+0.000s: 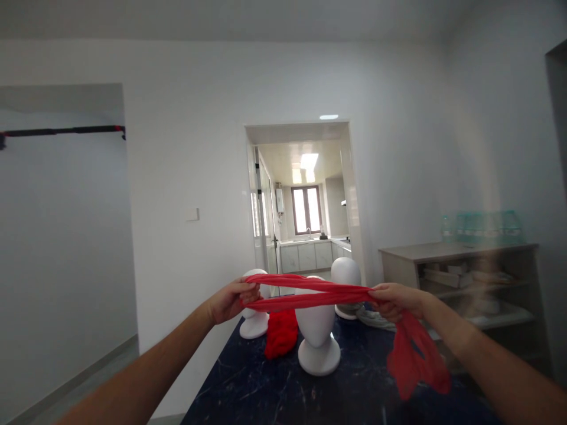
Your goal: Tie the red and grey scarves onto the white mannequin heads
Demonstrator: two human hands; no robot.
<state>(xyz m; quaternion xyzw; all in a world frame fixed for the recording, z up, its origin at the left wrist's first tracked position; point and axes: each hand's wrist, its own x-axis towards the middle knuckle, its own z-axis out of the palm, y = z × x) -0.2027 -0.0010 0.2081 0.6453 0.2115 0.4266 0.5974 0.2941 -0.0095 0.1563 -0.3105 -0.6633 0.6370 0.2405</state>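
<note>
Left hand (230,299) and right hand (392,300) each closed on an end of a red scarf (310,293), stretched taut between them above the middle mannequin head (316,336). Loose scarf end hangs below right hand. Heads stand on dark table (248,389); red cloth (281,333) lies beside the middle one.

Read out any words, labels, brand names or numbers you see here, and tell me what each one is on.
None can be read. The red scarf and white mannequin heads are plain; whatever sits on the shelf unit is too blurred to tell.
</note>
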